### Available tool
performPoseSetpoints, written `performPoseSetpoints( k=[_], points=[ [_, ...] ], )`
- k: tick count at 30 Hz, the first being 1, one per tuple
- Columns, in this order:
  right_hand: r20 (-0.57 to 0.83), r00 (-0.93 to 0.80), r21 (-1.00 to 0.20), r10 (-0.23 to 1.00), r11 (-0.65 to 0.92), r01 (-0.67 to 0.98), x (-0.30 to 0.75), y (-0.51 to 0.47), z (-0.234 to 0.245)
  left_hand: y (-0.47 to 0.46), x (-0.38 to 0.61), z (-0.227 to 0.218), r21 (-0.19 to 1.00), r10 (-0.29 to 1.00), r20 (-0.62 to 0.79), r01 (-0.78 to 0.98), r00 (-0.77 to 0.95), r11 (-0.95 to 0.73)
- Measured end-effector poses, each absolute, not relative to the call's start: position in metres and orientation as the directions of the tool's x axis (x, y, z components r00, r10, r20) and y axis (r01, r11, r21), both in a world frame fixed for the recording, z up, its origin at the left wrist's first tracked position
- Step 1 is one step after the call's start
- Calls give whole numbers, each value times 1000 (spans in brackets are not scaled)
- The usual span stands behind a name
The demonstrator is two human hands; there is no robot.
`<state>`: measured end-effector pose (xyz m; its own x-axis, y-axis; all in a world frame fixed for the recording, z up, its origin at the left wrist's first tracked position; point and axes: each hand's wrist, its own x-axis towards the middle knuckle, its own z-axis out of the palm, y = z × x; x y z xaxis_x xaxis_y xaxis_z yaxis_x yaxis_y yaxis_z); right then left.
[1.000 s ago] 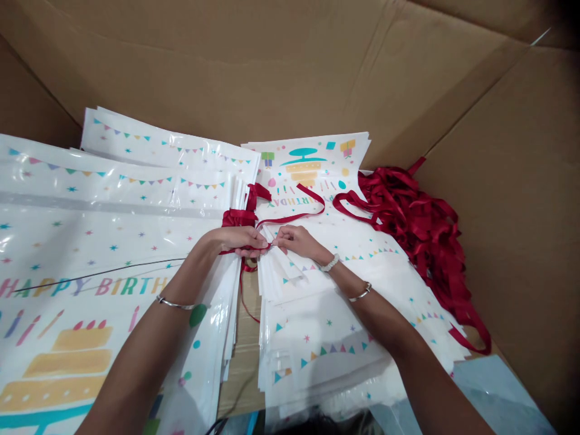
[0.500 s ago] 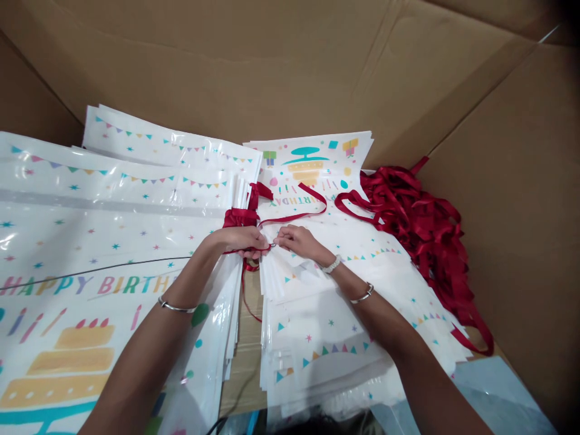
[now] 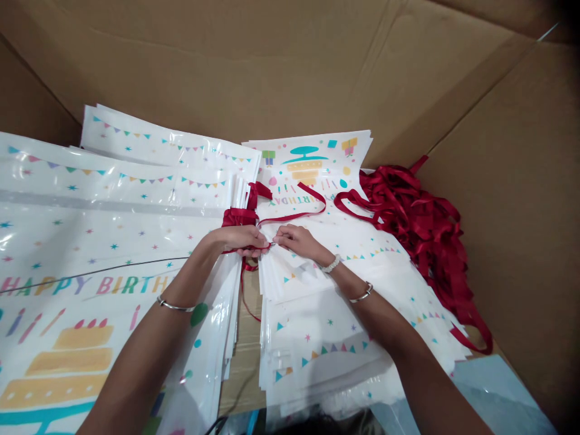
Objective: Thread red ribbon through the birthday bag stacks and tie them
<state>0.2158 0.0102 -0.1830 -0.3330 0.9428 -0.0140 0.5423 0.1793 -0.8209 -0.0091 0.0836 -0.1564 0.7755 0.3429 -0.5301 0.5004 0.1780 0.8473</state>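
Note:
My left hand [image 3: 244, 237] is closed on a narrow red ribbon [image 3: 268, 248], at the inner edge of the left bag stack. Beneath that wrist passes a thin dark wire [image 3: 113, 265], coming in from the left edge. Close to it, my right hand [image 3: 295, 239] pinches the ribbon at a small dark loop; the fingers partly hide the grip. Both hands are over the gap between white printed bags [image 3: 149, 235] on the left and more white bags [image 3: 335, 290] on the right. Gathered red ribbon [image 3: 240, 216] lies just beyond my left hand.
A heap of red ribbon [image 3: 417, 229] sits on the right, against the cardboard wall [image 3: 521, 211]. One loose ribbon end [image 3: 312, 210] curls over the right stack. Brown cardboard [image 3: 247, 368] shows between the stacks, and a pale blue sheet [image 3: 498, 386] lies at lower right.
Both hands keep almost the same place and grip. The whole view has shifted very slightly; nothing else has visibly moved.

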Motion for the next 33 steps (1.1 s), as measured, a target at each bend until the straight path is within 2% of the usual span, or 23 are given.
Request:
performPoseSetpoints(
  k=[10,15,20,23,29,33],
  points=[
    [-78,-285,-869,955,75,489,215,8,-182,86,-12,-158,844,315,-535,511,784,162],
    [-22,-366,-906,930,137,401,219,3,-179,85,-10,-157,847,320,-532,496,784,193],
    [134,-419,-759,898,365,539,221,1,-178,76,-7,-148,834,359,-548,528,756,160],
    [165,-471,-672,867,448,590,221,3,-179,72,-4,-146,839,390,-533,528,751,131],
    [200,-508,-557,838,524,645,216,3,-181,75,-1,-153,850,393,-495,526,774,35],
    [173,-499,-512,849,510,691,214,1,-181,72,1,-154,855,440,-493,511,751,88]
  ],
)
